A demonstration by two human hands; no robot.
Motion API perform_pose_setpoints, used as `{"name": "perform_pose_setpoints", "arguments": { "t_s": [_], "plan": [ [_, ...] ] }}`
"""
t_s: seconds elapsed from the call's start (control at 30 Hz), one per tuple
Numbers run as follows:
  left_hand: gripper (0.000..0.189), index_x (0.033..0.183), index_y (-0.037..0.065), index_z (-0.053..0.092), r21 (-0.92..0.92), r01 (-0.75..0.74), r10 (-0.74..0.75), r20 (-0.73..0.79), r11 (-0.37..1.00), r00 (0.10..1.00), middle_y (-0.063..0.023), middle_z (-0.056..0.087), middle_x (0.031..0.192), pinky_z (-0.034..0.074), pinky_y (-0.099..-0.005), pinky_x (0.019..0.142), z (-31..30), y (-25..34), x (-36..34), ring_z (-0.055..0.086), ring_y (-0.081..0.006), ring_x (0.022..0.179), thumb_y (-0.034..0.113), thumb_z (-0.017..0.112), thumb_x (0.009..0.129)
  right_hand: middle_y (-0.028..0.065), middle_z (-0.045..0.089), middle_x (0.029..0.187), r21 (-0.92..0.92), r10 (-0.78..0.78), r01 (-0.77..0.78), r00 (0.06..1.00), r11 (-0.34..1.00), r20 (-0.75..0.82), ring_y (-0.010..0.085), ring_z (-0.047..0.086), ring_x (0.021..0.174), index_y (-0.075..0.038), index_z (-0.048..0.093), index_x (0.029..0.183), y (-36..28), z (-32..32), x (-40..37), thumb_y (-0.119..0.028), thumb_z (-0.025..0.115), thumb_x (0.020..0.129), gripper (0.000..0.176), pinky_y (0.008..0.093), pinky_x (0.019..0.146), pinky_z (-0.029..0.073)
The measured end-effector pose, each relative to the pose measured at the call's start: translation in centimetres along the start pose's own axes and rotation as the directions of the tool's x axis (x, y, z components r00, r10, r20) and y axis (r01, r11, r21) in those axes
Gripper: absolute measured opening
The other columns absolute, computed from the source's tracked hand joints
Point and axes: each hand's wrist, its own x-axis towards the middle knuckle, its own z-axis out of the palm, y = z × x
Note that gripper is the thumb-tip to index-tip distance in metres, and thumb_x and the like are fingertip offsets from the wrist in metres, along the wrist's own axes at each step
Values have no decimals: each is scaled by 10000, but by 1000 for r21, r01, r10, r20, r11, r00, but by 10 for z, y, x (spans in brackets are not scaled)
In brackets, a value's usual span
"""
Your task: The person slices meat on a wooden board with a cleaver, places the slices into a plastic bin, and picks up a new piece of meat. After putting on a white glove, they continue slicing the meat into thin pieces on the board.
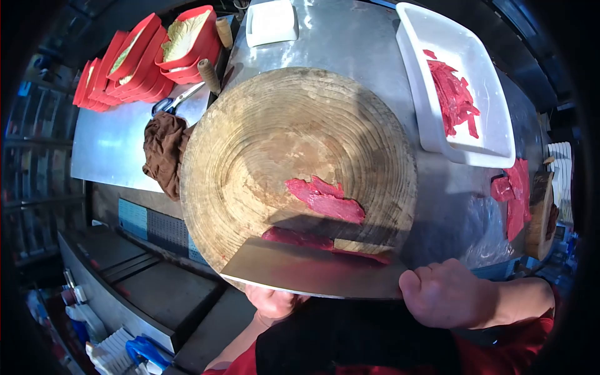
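My right hand [447,294] is closed around the handle end of a broad cleaver [312,270]. Its blade lies tilted, with the flat face showing, over the near edge of a round wooden chopping block [250,119]. Partly behind the blade's lower edge is my left hand [272,304], near the block's rim; its fingers are mostly hidden. Just beyond the blade, thin slices of raw red meat [328,201] lie on the block. Another piece of red meat [297,237] lies closer, partly covered by the cleaver.
A white tub [428,134] with meat strips stands right, near larger meat pieces [517,197] on plastic. Left are a brown cloth [165,150], scissors [178,100] and red baskets [156,62] with leafy vegetables. A small white tray [272,24] sits behind the block.
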Motion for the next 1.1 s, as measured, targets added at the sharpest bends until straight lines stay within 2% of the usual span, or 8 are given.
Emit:
{"name": "perform_pose_setpoints", "arguments": {
  "t_s": [0.53,0.6,0.7,0.77,0.83,0.9,1.07,1.1],
  "plan": [
    [270,913,113,702,446,-373,388,62,813,920,-59,660,934,482,-368,709,1,18,29,633,-272,870,309,785,748,214,607,610,182,-106,184,922,966,-373,374,673,604,65,526,832,-15,12,112,-98,611,774,193,458,516,537],
    [289,923,115,690,425,-383,394,66,820,917,-66,651,946,485,-383,727,0,20,29,632,-286,882,229,822,692,209,646,710,341,169,-102,970,935,-172,417,677,739,67,559,861,4,9,110,-112,626,805,198,481,667,560],
    [294,922,112,679,429,-378,401,40,820,915,-77,646,941,494,-392,729,1,26,30,634,-302,875,183,822,675,239,541,582,400,125,137,818,906,-562,397,551,500,40,497,839,41,24,85,-165,634,906,256,457,546,493],
    [293,922,114,680,441,-402,427,47,802,903,-75,647,944,495,-388,727,3,26,30,635,-302,884,179,820,673,236,506,573,852,481,-214,875,479,-51,364,510,499,31,485,853,26,-16,64,-208,647,915,296,435,540,477],
    [289,932,103,694,486,-396,437,32,779,899,-52,640,976,488,-380,741,1,25,30,623,-277,918,213,816,693,258,550,624,820,448,-168,886,546,-117,400,562,552,23,497,874,44,-11,58,-205,627,922,266,459,563,480],
    [281,920,100,701,472,-472,475,121,745,872,-55,642,967,493,-376,733,-3,25,35,627,-275,915,234,809,698,252,629,743,188,168,-74,811,979,-560,435,634,680,3,515,917,64,-4,62,-162,601,913,186,514,615,491],
    [282,929,99,683,339,-500,460,196,797,866,-73,630,1029,509,-408,816,4,17,57,631,-283,962,272,781,729,152,651,751,-138,246,-366,815,920,-525,368,665,727,-80,540,961,71,19,81,-325,640,897,273,521,635,494],
    [332,985,91,666,343,-530,531,99,776,842,-102,611,1082,494,-423,842,8,16,53,609,-290,1018,281,774,735,123,631,763,-346,-69,-301,657,889,-750,347,653,707,-82,546,967,88,50,85,-326,708,853,314,513,619,489]
  ]
}}
